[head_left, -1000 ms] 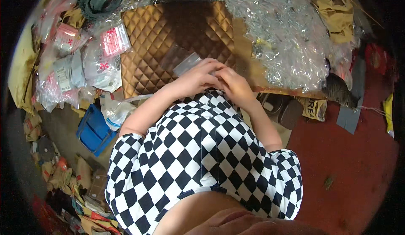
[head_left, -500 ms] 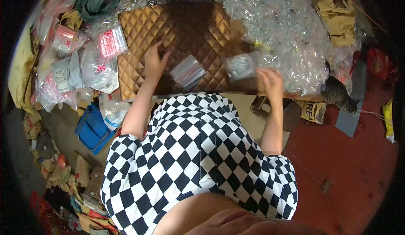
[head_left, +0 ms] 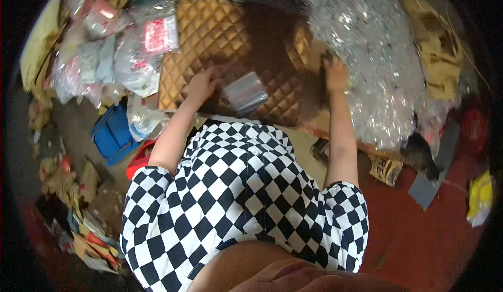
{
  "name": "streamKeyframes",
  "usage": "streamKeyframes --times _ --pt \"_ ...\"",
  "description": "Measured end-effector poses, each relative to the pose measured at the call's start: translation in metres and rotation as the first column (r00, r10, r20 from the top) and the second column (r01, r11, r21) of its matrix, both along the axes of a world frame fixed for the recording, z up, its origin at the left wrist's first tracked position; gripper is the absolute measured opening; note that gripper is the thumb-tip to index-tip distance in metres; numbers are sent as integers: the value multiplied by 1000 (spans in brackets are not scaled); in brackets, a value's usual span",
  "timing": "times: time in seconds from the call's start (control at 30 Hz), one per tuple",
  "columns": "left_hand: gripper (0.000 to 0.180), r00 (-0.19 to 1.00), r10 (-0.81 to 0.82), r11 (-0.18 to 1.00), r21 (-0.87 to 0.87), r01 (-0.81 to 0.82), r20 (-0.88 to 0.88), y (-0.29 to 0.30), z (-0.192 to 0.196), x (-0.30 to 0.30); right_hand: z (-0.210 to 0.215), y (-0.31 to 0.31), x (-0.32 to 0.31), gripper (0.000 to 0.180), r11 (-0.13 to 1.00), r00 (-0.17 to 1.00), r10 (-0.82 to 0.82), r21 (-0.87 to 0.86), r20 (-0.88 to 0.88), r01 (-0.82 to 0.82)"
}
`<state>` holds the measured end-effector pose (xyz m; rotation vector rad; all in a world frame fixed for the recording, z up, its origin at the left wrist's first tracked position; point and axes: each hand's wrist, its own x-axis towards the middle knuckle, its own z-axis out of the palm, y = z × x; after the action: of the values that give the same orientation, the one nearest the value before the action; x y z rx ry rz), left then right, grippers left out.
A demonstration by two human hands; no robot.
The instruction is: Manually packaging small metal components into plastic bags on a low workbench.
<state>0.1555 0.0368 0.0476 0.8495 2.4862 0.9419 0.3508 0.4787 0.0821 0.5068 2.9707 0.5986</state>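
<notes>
A small stack of clear zip bags point(head_left: 246, 93) with reddish strips lies on the brown quilted mat point(head_left: 209, 35) in front of me. My left hand point(head_left: 203, 86) is just left of the bags, low over the mat; blur hides what its fingers do. My right hand point(head_left: 336, 76) reaches to the mat's right side, beside a big heap of clear crinkly plastic packets point(head_left: 367, 56). Its fingertips are smeared by motion over a dark patch, and I cannot make out anything in them.
Plastic bags with a pink-printed pack point(head_left: 160, 35) crowd the left. A blue plastic stool point(head_left: 112, 136) and a red object point(head_left: 140, 161) stand below them. A grey tabby cat point(head_left: 419, 155) is at the right, near brown paper point(head_left: 443, 69) and a yellow bag point(head_left: 479, 197).
My right hand has moved farther forward, and the clear packet it held no longer shows in it. My left hand's spread fingers have drawn in. The whole view has shifted and turned slightly.
</notes>
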Motion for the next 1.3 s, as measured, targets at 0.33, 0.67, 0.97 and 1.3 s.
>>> streamKeyframes --times 0.33,0.67,0.97,1.3 --pt "15 970 241 900 380 -214 -23 4 27 18 65 9 -43 28 -6 636 -758 -974 -143 -225" --pt "4 908 300 757 506 -414 294 26 92 38 31 -125 -322 74 696 966 74 -681 -248 -228" --pt "25 931 329 850 380 -365 159 4 77 75 21 -105 -282 54 202 859 -456 -967 -233 -155" --pt "18 922 376 849 436 -300 -98 -7 98 70 73 -112 -252 40 267 910 -316 -945 -270 -188"
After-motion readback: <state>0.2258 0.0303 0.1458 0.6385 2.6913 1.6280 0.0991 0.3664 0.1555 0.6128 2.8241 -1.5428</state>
